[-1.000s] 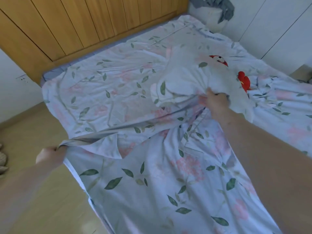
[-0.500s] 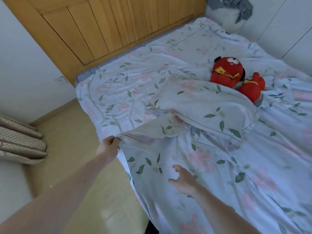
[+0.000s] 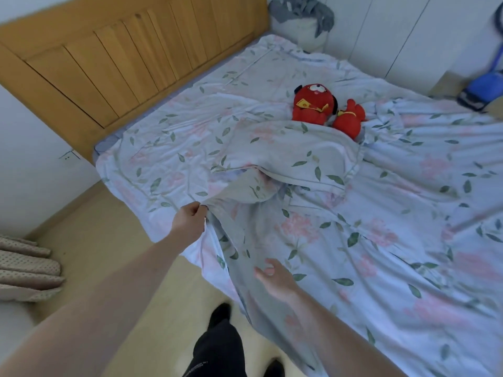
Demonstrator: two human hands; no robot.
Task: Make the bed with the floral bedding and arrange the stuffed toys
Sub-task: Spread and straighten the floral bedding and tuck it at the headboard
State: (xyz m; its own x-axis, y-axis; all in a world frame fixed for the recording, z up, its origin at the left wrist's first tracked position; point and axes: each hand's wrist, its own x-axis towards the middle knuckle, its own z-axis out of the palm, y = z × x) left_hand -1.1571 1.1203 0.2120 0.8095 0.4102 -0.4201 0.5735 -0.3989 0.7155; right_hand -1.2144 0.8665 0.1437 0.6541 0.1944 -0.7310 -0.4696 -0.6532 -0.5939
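Here the left hand pinches the edge of the floral cover at the near left side of the bed. The right hand is just over the cover, nearer, with its fingers loose and a little apart, holding nothing. Two red stuffed toys lie touching, far back near the wooden headboard, partly tucked under a folded part of the cover.

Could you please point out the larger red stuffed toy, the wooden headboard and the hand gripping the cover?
larger red stuffed toy [image 3: 310, 108], head view, its red body.
wooden headboard [image 3: 141, 61], head view, slatted panel.
left hand [image 3: 189, 220], head view, its back.
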